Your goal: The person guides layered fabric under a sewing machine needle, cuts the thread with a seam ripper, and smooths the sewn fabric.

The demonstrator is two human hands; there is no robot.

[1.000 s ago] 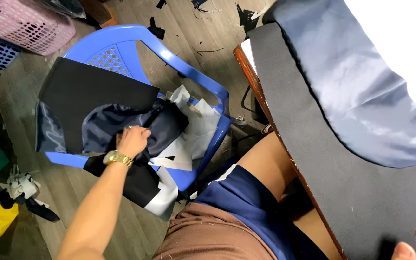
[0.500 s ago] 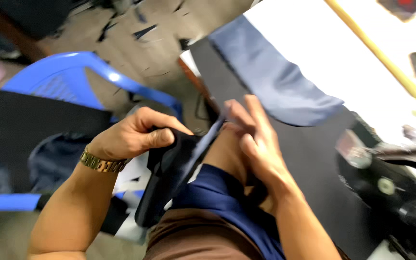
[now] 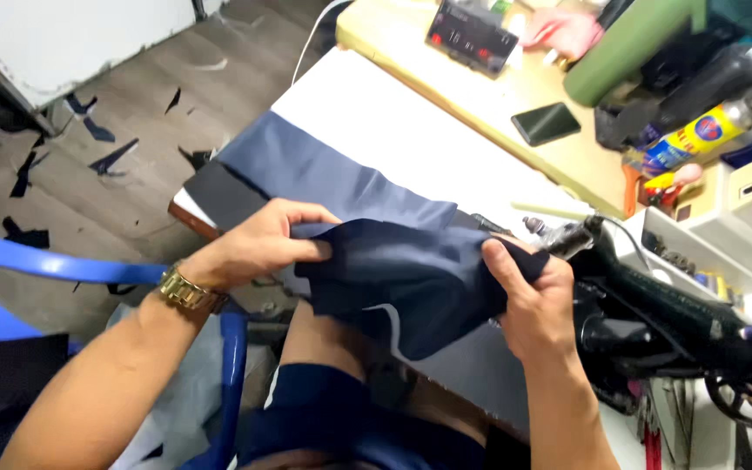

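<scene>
Both my hands hold one dark navy fabric piece (image 3: 398,283) above my lap, in front of the sewing table. My left hand (image 3: 263,244), with a gold watch on its wrist, pinches the piece's left edge. My right hand (image 3: 528,296) grips its right end next to the black sewing machine (image 3: 654,313). A longer blue-grey fabric strip (image 3: 324,178) lies on the white table top (image 3: 411,130) just behind the held piece.
A blue plastic chair (image 3: 63,270) with dark cloth stands at my left. Fabric scraps litter the wooden floor (image 3: 115,113). On the wooden bench behind lie a black phone (image 3: 546,124), a green roll (image 3: 628,48), a yellow can (image 3: 689,135) and a small display box (image 3: 472,35).
My left hand lifted the dark piece off the pile on the blue chair and brought it over my lap. My right hand joined it, and my view swung right to the table.
</scene>
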